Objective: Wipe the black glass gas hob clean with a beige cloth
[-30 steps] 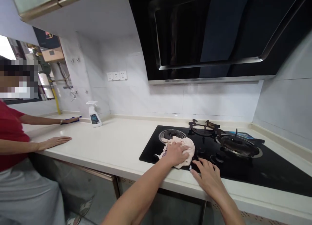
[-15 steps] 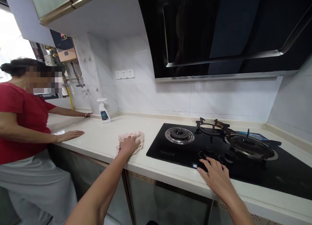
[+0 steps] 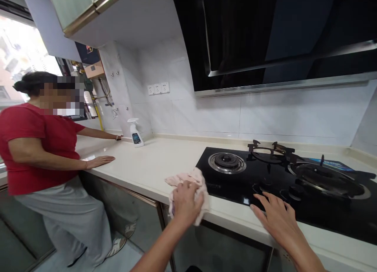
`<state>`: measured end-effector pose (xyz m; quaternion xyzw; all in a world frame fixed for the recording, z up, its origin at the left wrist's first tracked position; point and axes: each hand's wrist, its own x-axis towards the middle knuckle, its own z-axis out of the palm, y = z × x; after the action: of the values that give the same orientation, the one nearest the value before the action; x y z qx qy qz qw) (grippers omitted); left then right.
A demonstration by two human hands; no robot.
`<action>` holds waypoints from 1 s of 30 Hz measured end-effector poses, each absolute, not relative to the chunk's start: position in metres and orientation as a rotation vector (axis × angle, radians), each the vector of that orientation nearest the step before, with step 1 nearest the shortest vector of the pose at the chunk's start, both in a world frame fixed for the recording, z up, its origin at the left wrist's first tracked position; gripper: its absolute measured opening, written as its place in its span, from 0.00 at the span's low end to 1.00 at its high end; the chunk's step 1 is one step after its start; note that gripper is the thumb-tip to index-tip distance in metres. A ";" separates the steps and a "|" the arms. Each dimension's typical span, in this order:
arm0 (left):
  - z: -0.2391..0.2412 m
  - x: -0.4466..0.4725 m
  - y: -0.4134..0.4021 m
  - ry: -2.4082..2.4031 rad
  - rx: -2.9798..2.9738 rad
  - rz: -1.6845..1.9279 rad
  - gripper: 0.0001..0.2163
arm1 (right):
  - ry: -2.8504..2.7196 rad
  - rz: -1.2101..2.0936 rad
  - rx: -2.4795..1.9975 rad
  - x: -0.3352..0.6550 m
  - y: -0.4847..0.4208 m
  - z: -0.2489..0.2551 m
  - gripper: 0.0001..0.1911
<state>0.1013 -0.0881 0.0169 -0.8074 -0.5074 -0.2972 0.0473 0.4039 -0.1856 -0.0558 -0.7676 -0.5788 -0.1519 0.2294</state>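
Note:
A pale pink cloth (image 3: pixel 198 180) lies bunched under my left hand (image 3: pixel 186 201), whose fingers are curled on it. Part of the cloth hangs over the front edge of the white countertop (image 3: pixel 165 146), and its right side meets the black gas stove (image 3: pixel 226 189). My right hand (image 3: pixel 278 215) rests at the stove's front edge, fingers spread and holding nothing, close to the control knobs (image 3: pixel 291 192). On the stove, the left burner (image 3: pixel 226 162) has no pan support over it.
A white spray bottle (image 3: pixel 136 134) stands by the wall. At the left, a person in a red shirt (image 3: pixel 44 142) leans with both hands on the counter. Pan supports (image 3: pixel 271 152) sit on the stove at right. A black range hood (image 3: pixel 265 36) overhangs it.
My left hand has drawn the cloth right and toward me, from the middle of the counter to its front edge by the stove. The view has shifted left; my right hand stays at the stove edge.

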 end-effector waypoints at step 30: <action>0.041 -0.016 -0.004 -1.754 -2.518 -0.386 0.23 | -1.542 -0.375 -2.070 0.420 -0.186 -0.068 0.36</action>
<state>-0.0161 -0.0036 0.0413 -0.8139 -0.5669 -0.1249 0.0244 0.4200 -0.1863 -0.0679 -0.7657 -0.5701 -0.1387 0.2634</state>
